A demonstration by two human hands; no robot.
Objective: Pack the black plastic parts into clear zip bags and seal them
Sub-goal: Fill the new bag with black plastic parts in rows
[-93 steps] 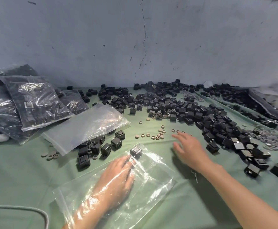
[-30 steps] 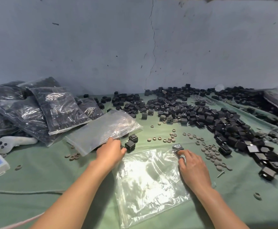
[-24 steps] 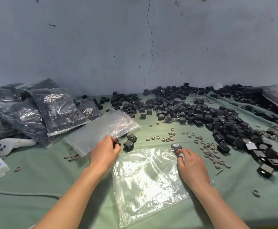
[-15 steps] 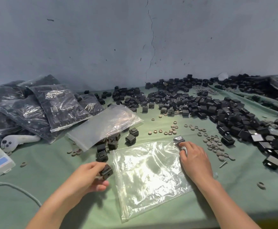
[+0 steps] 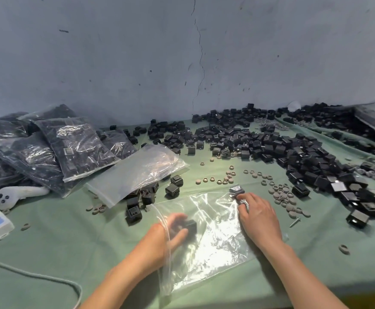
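The clear zip bag (image 5: 215, 241) lay flat on the green cloth (image 5: 48, 253), mouth at its left edge. The left hand (image 5: 159, 239) was partway inside that mouth, fingers curled round one black part (image 5: 191, 226); detail blurred. The right hand (image 5: 259, 221) sat on the bag's far right corner, fingers bent, pinching the plastic. A second part (image 5: 237, 189) lay inside the bag at that corner. The loose parts (image 5: 293, 152) lay beyond the bag, to its right

A packing workshop: green-covered bench (image 5: 48, 253) heaped with black plastic parts (image 5: 293, 152), filled zip bags (image 5: 77, 148), bare cracked wall (image 5: 182, 52).
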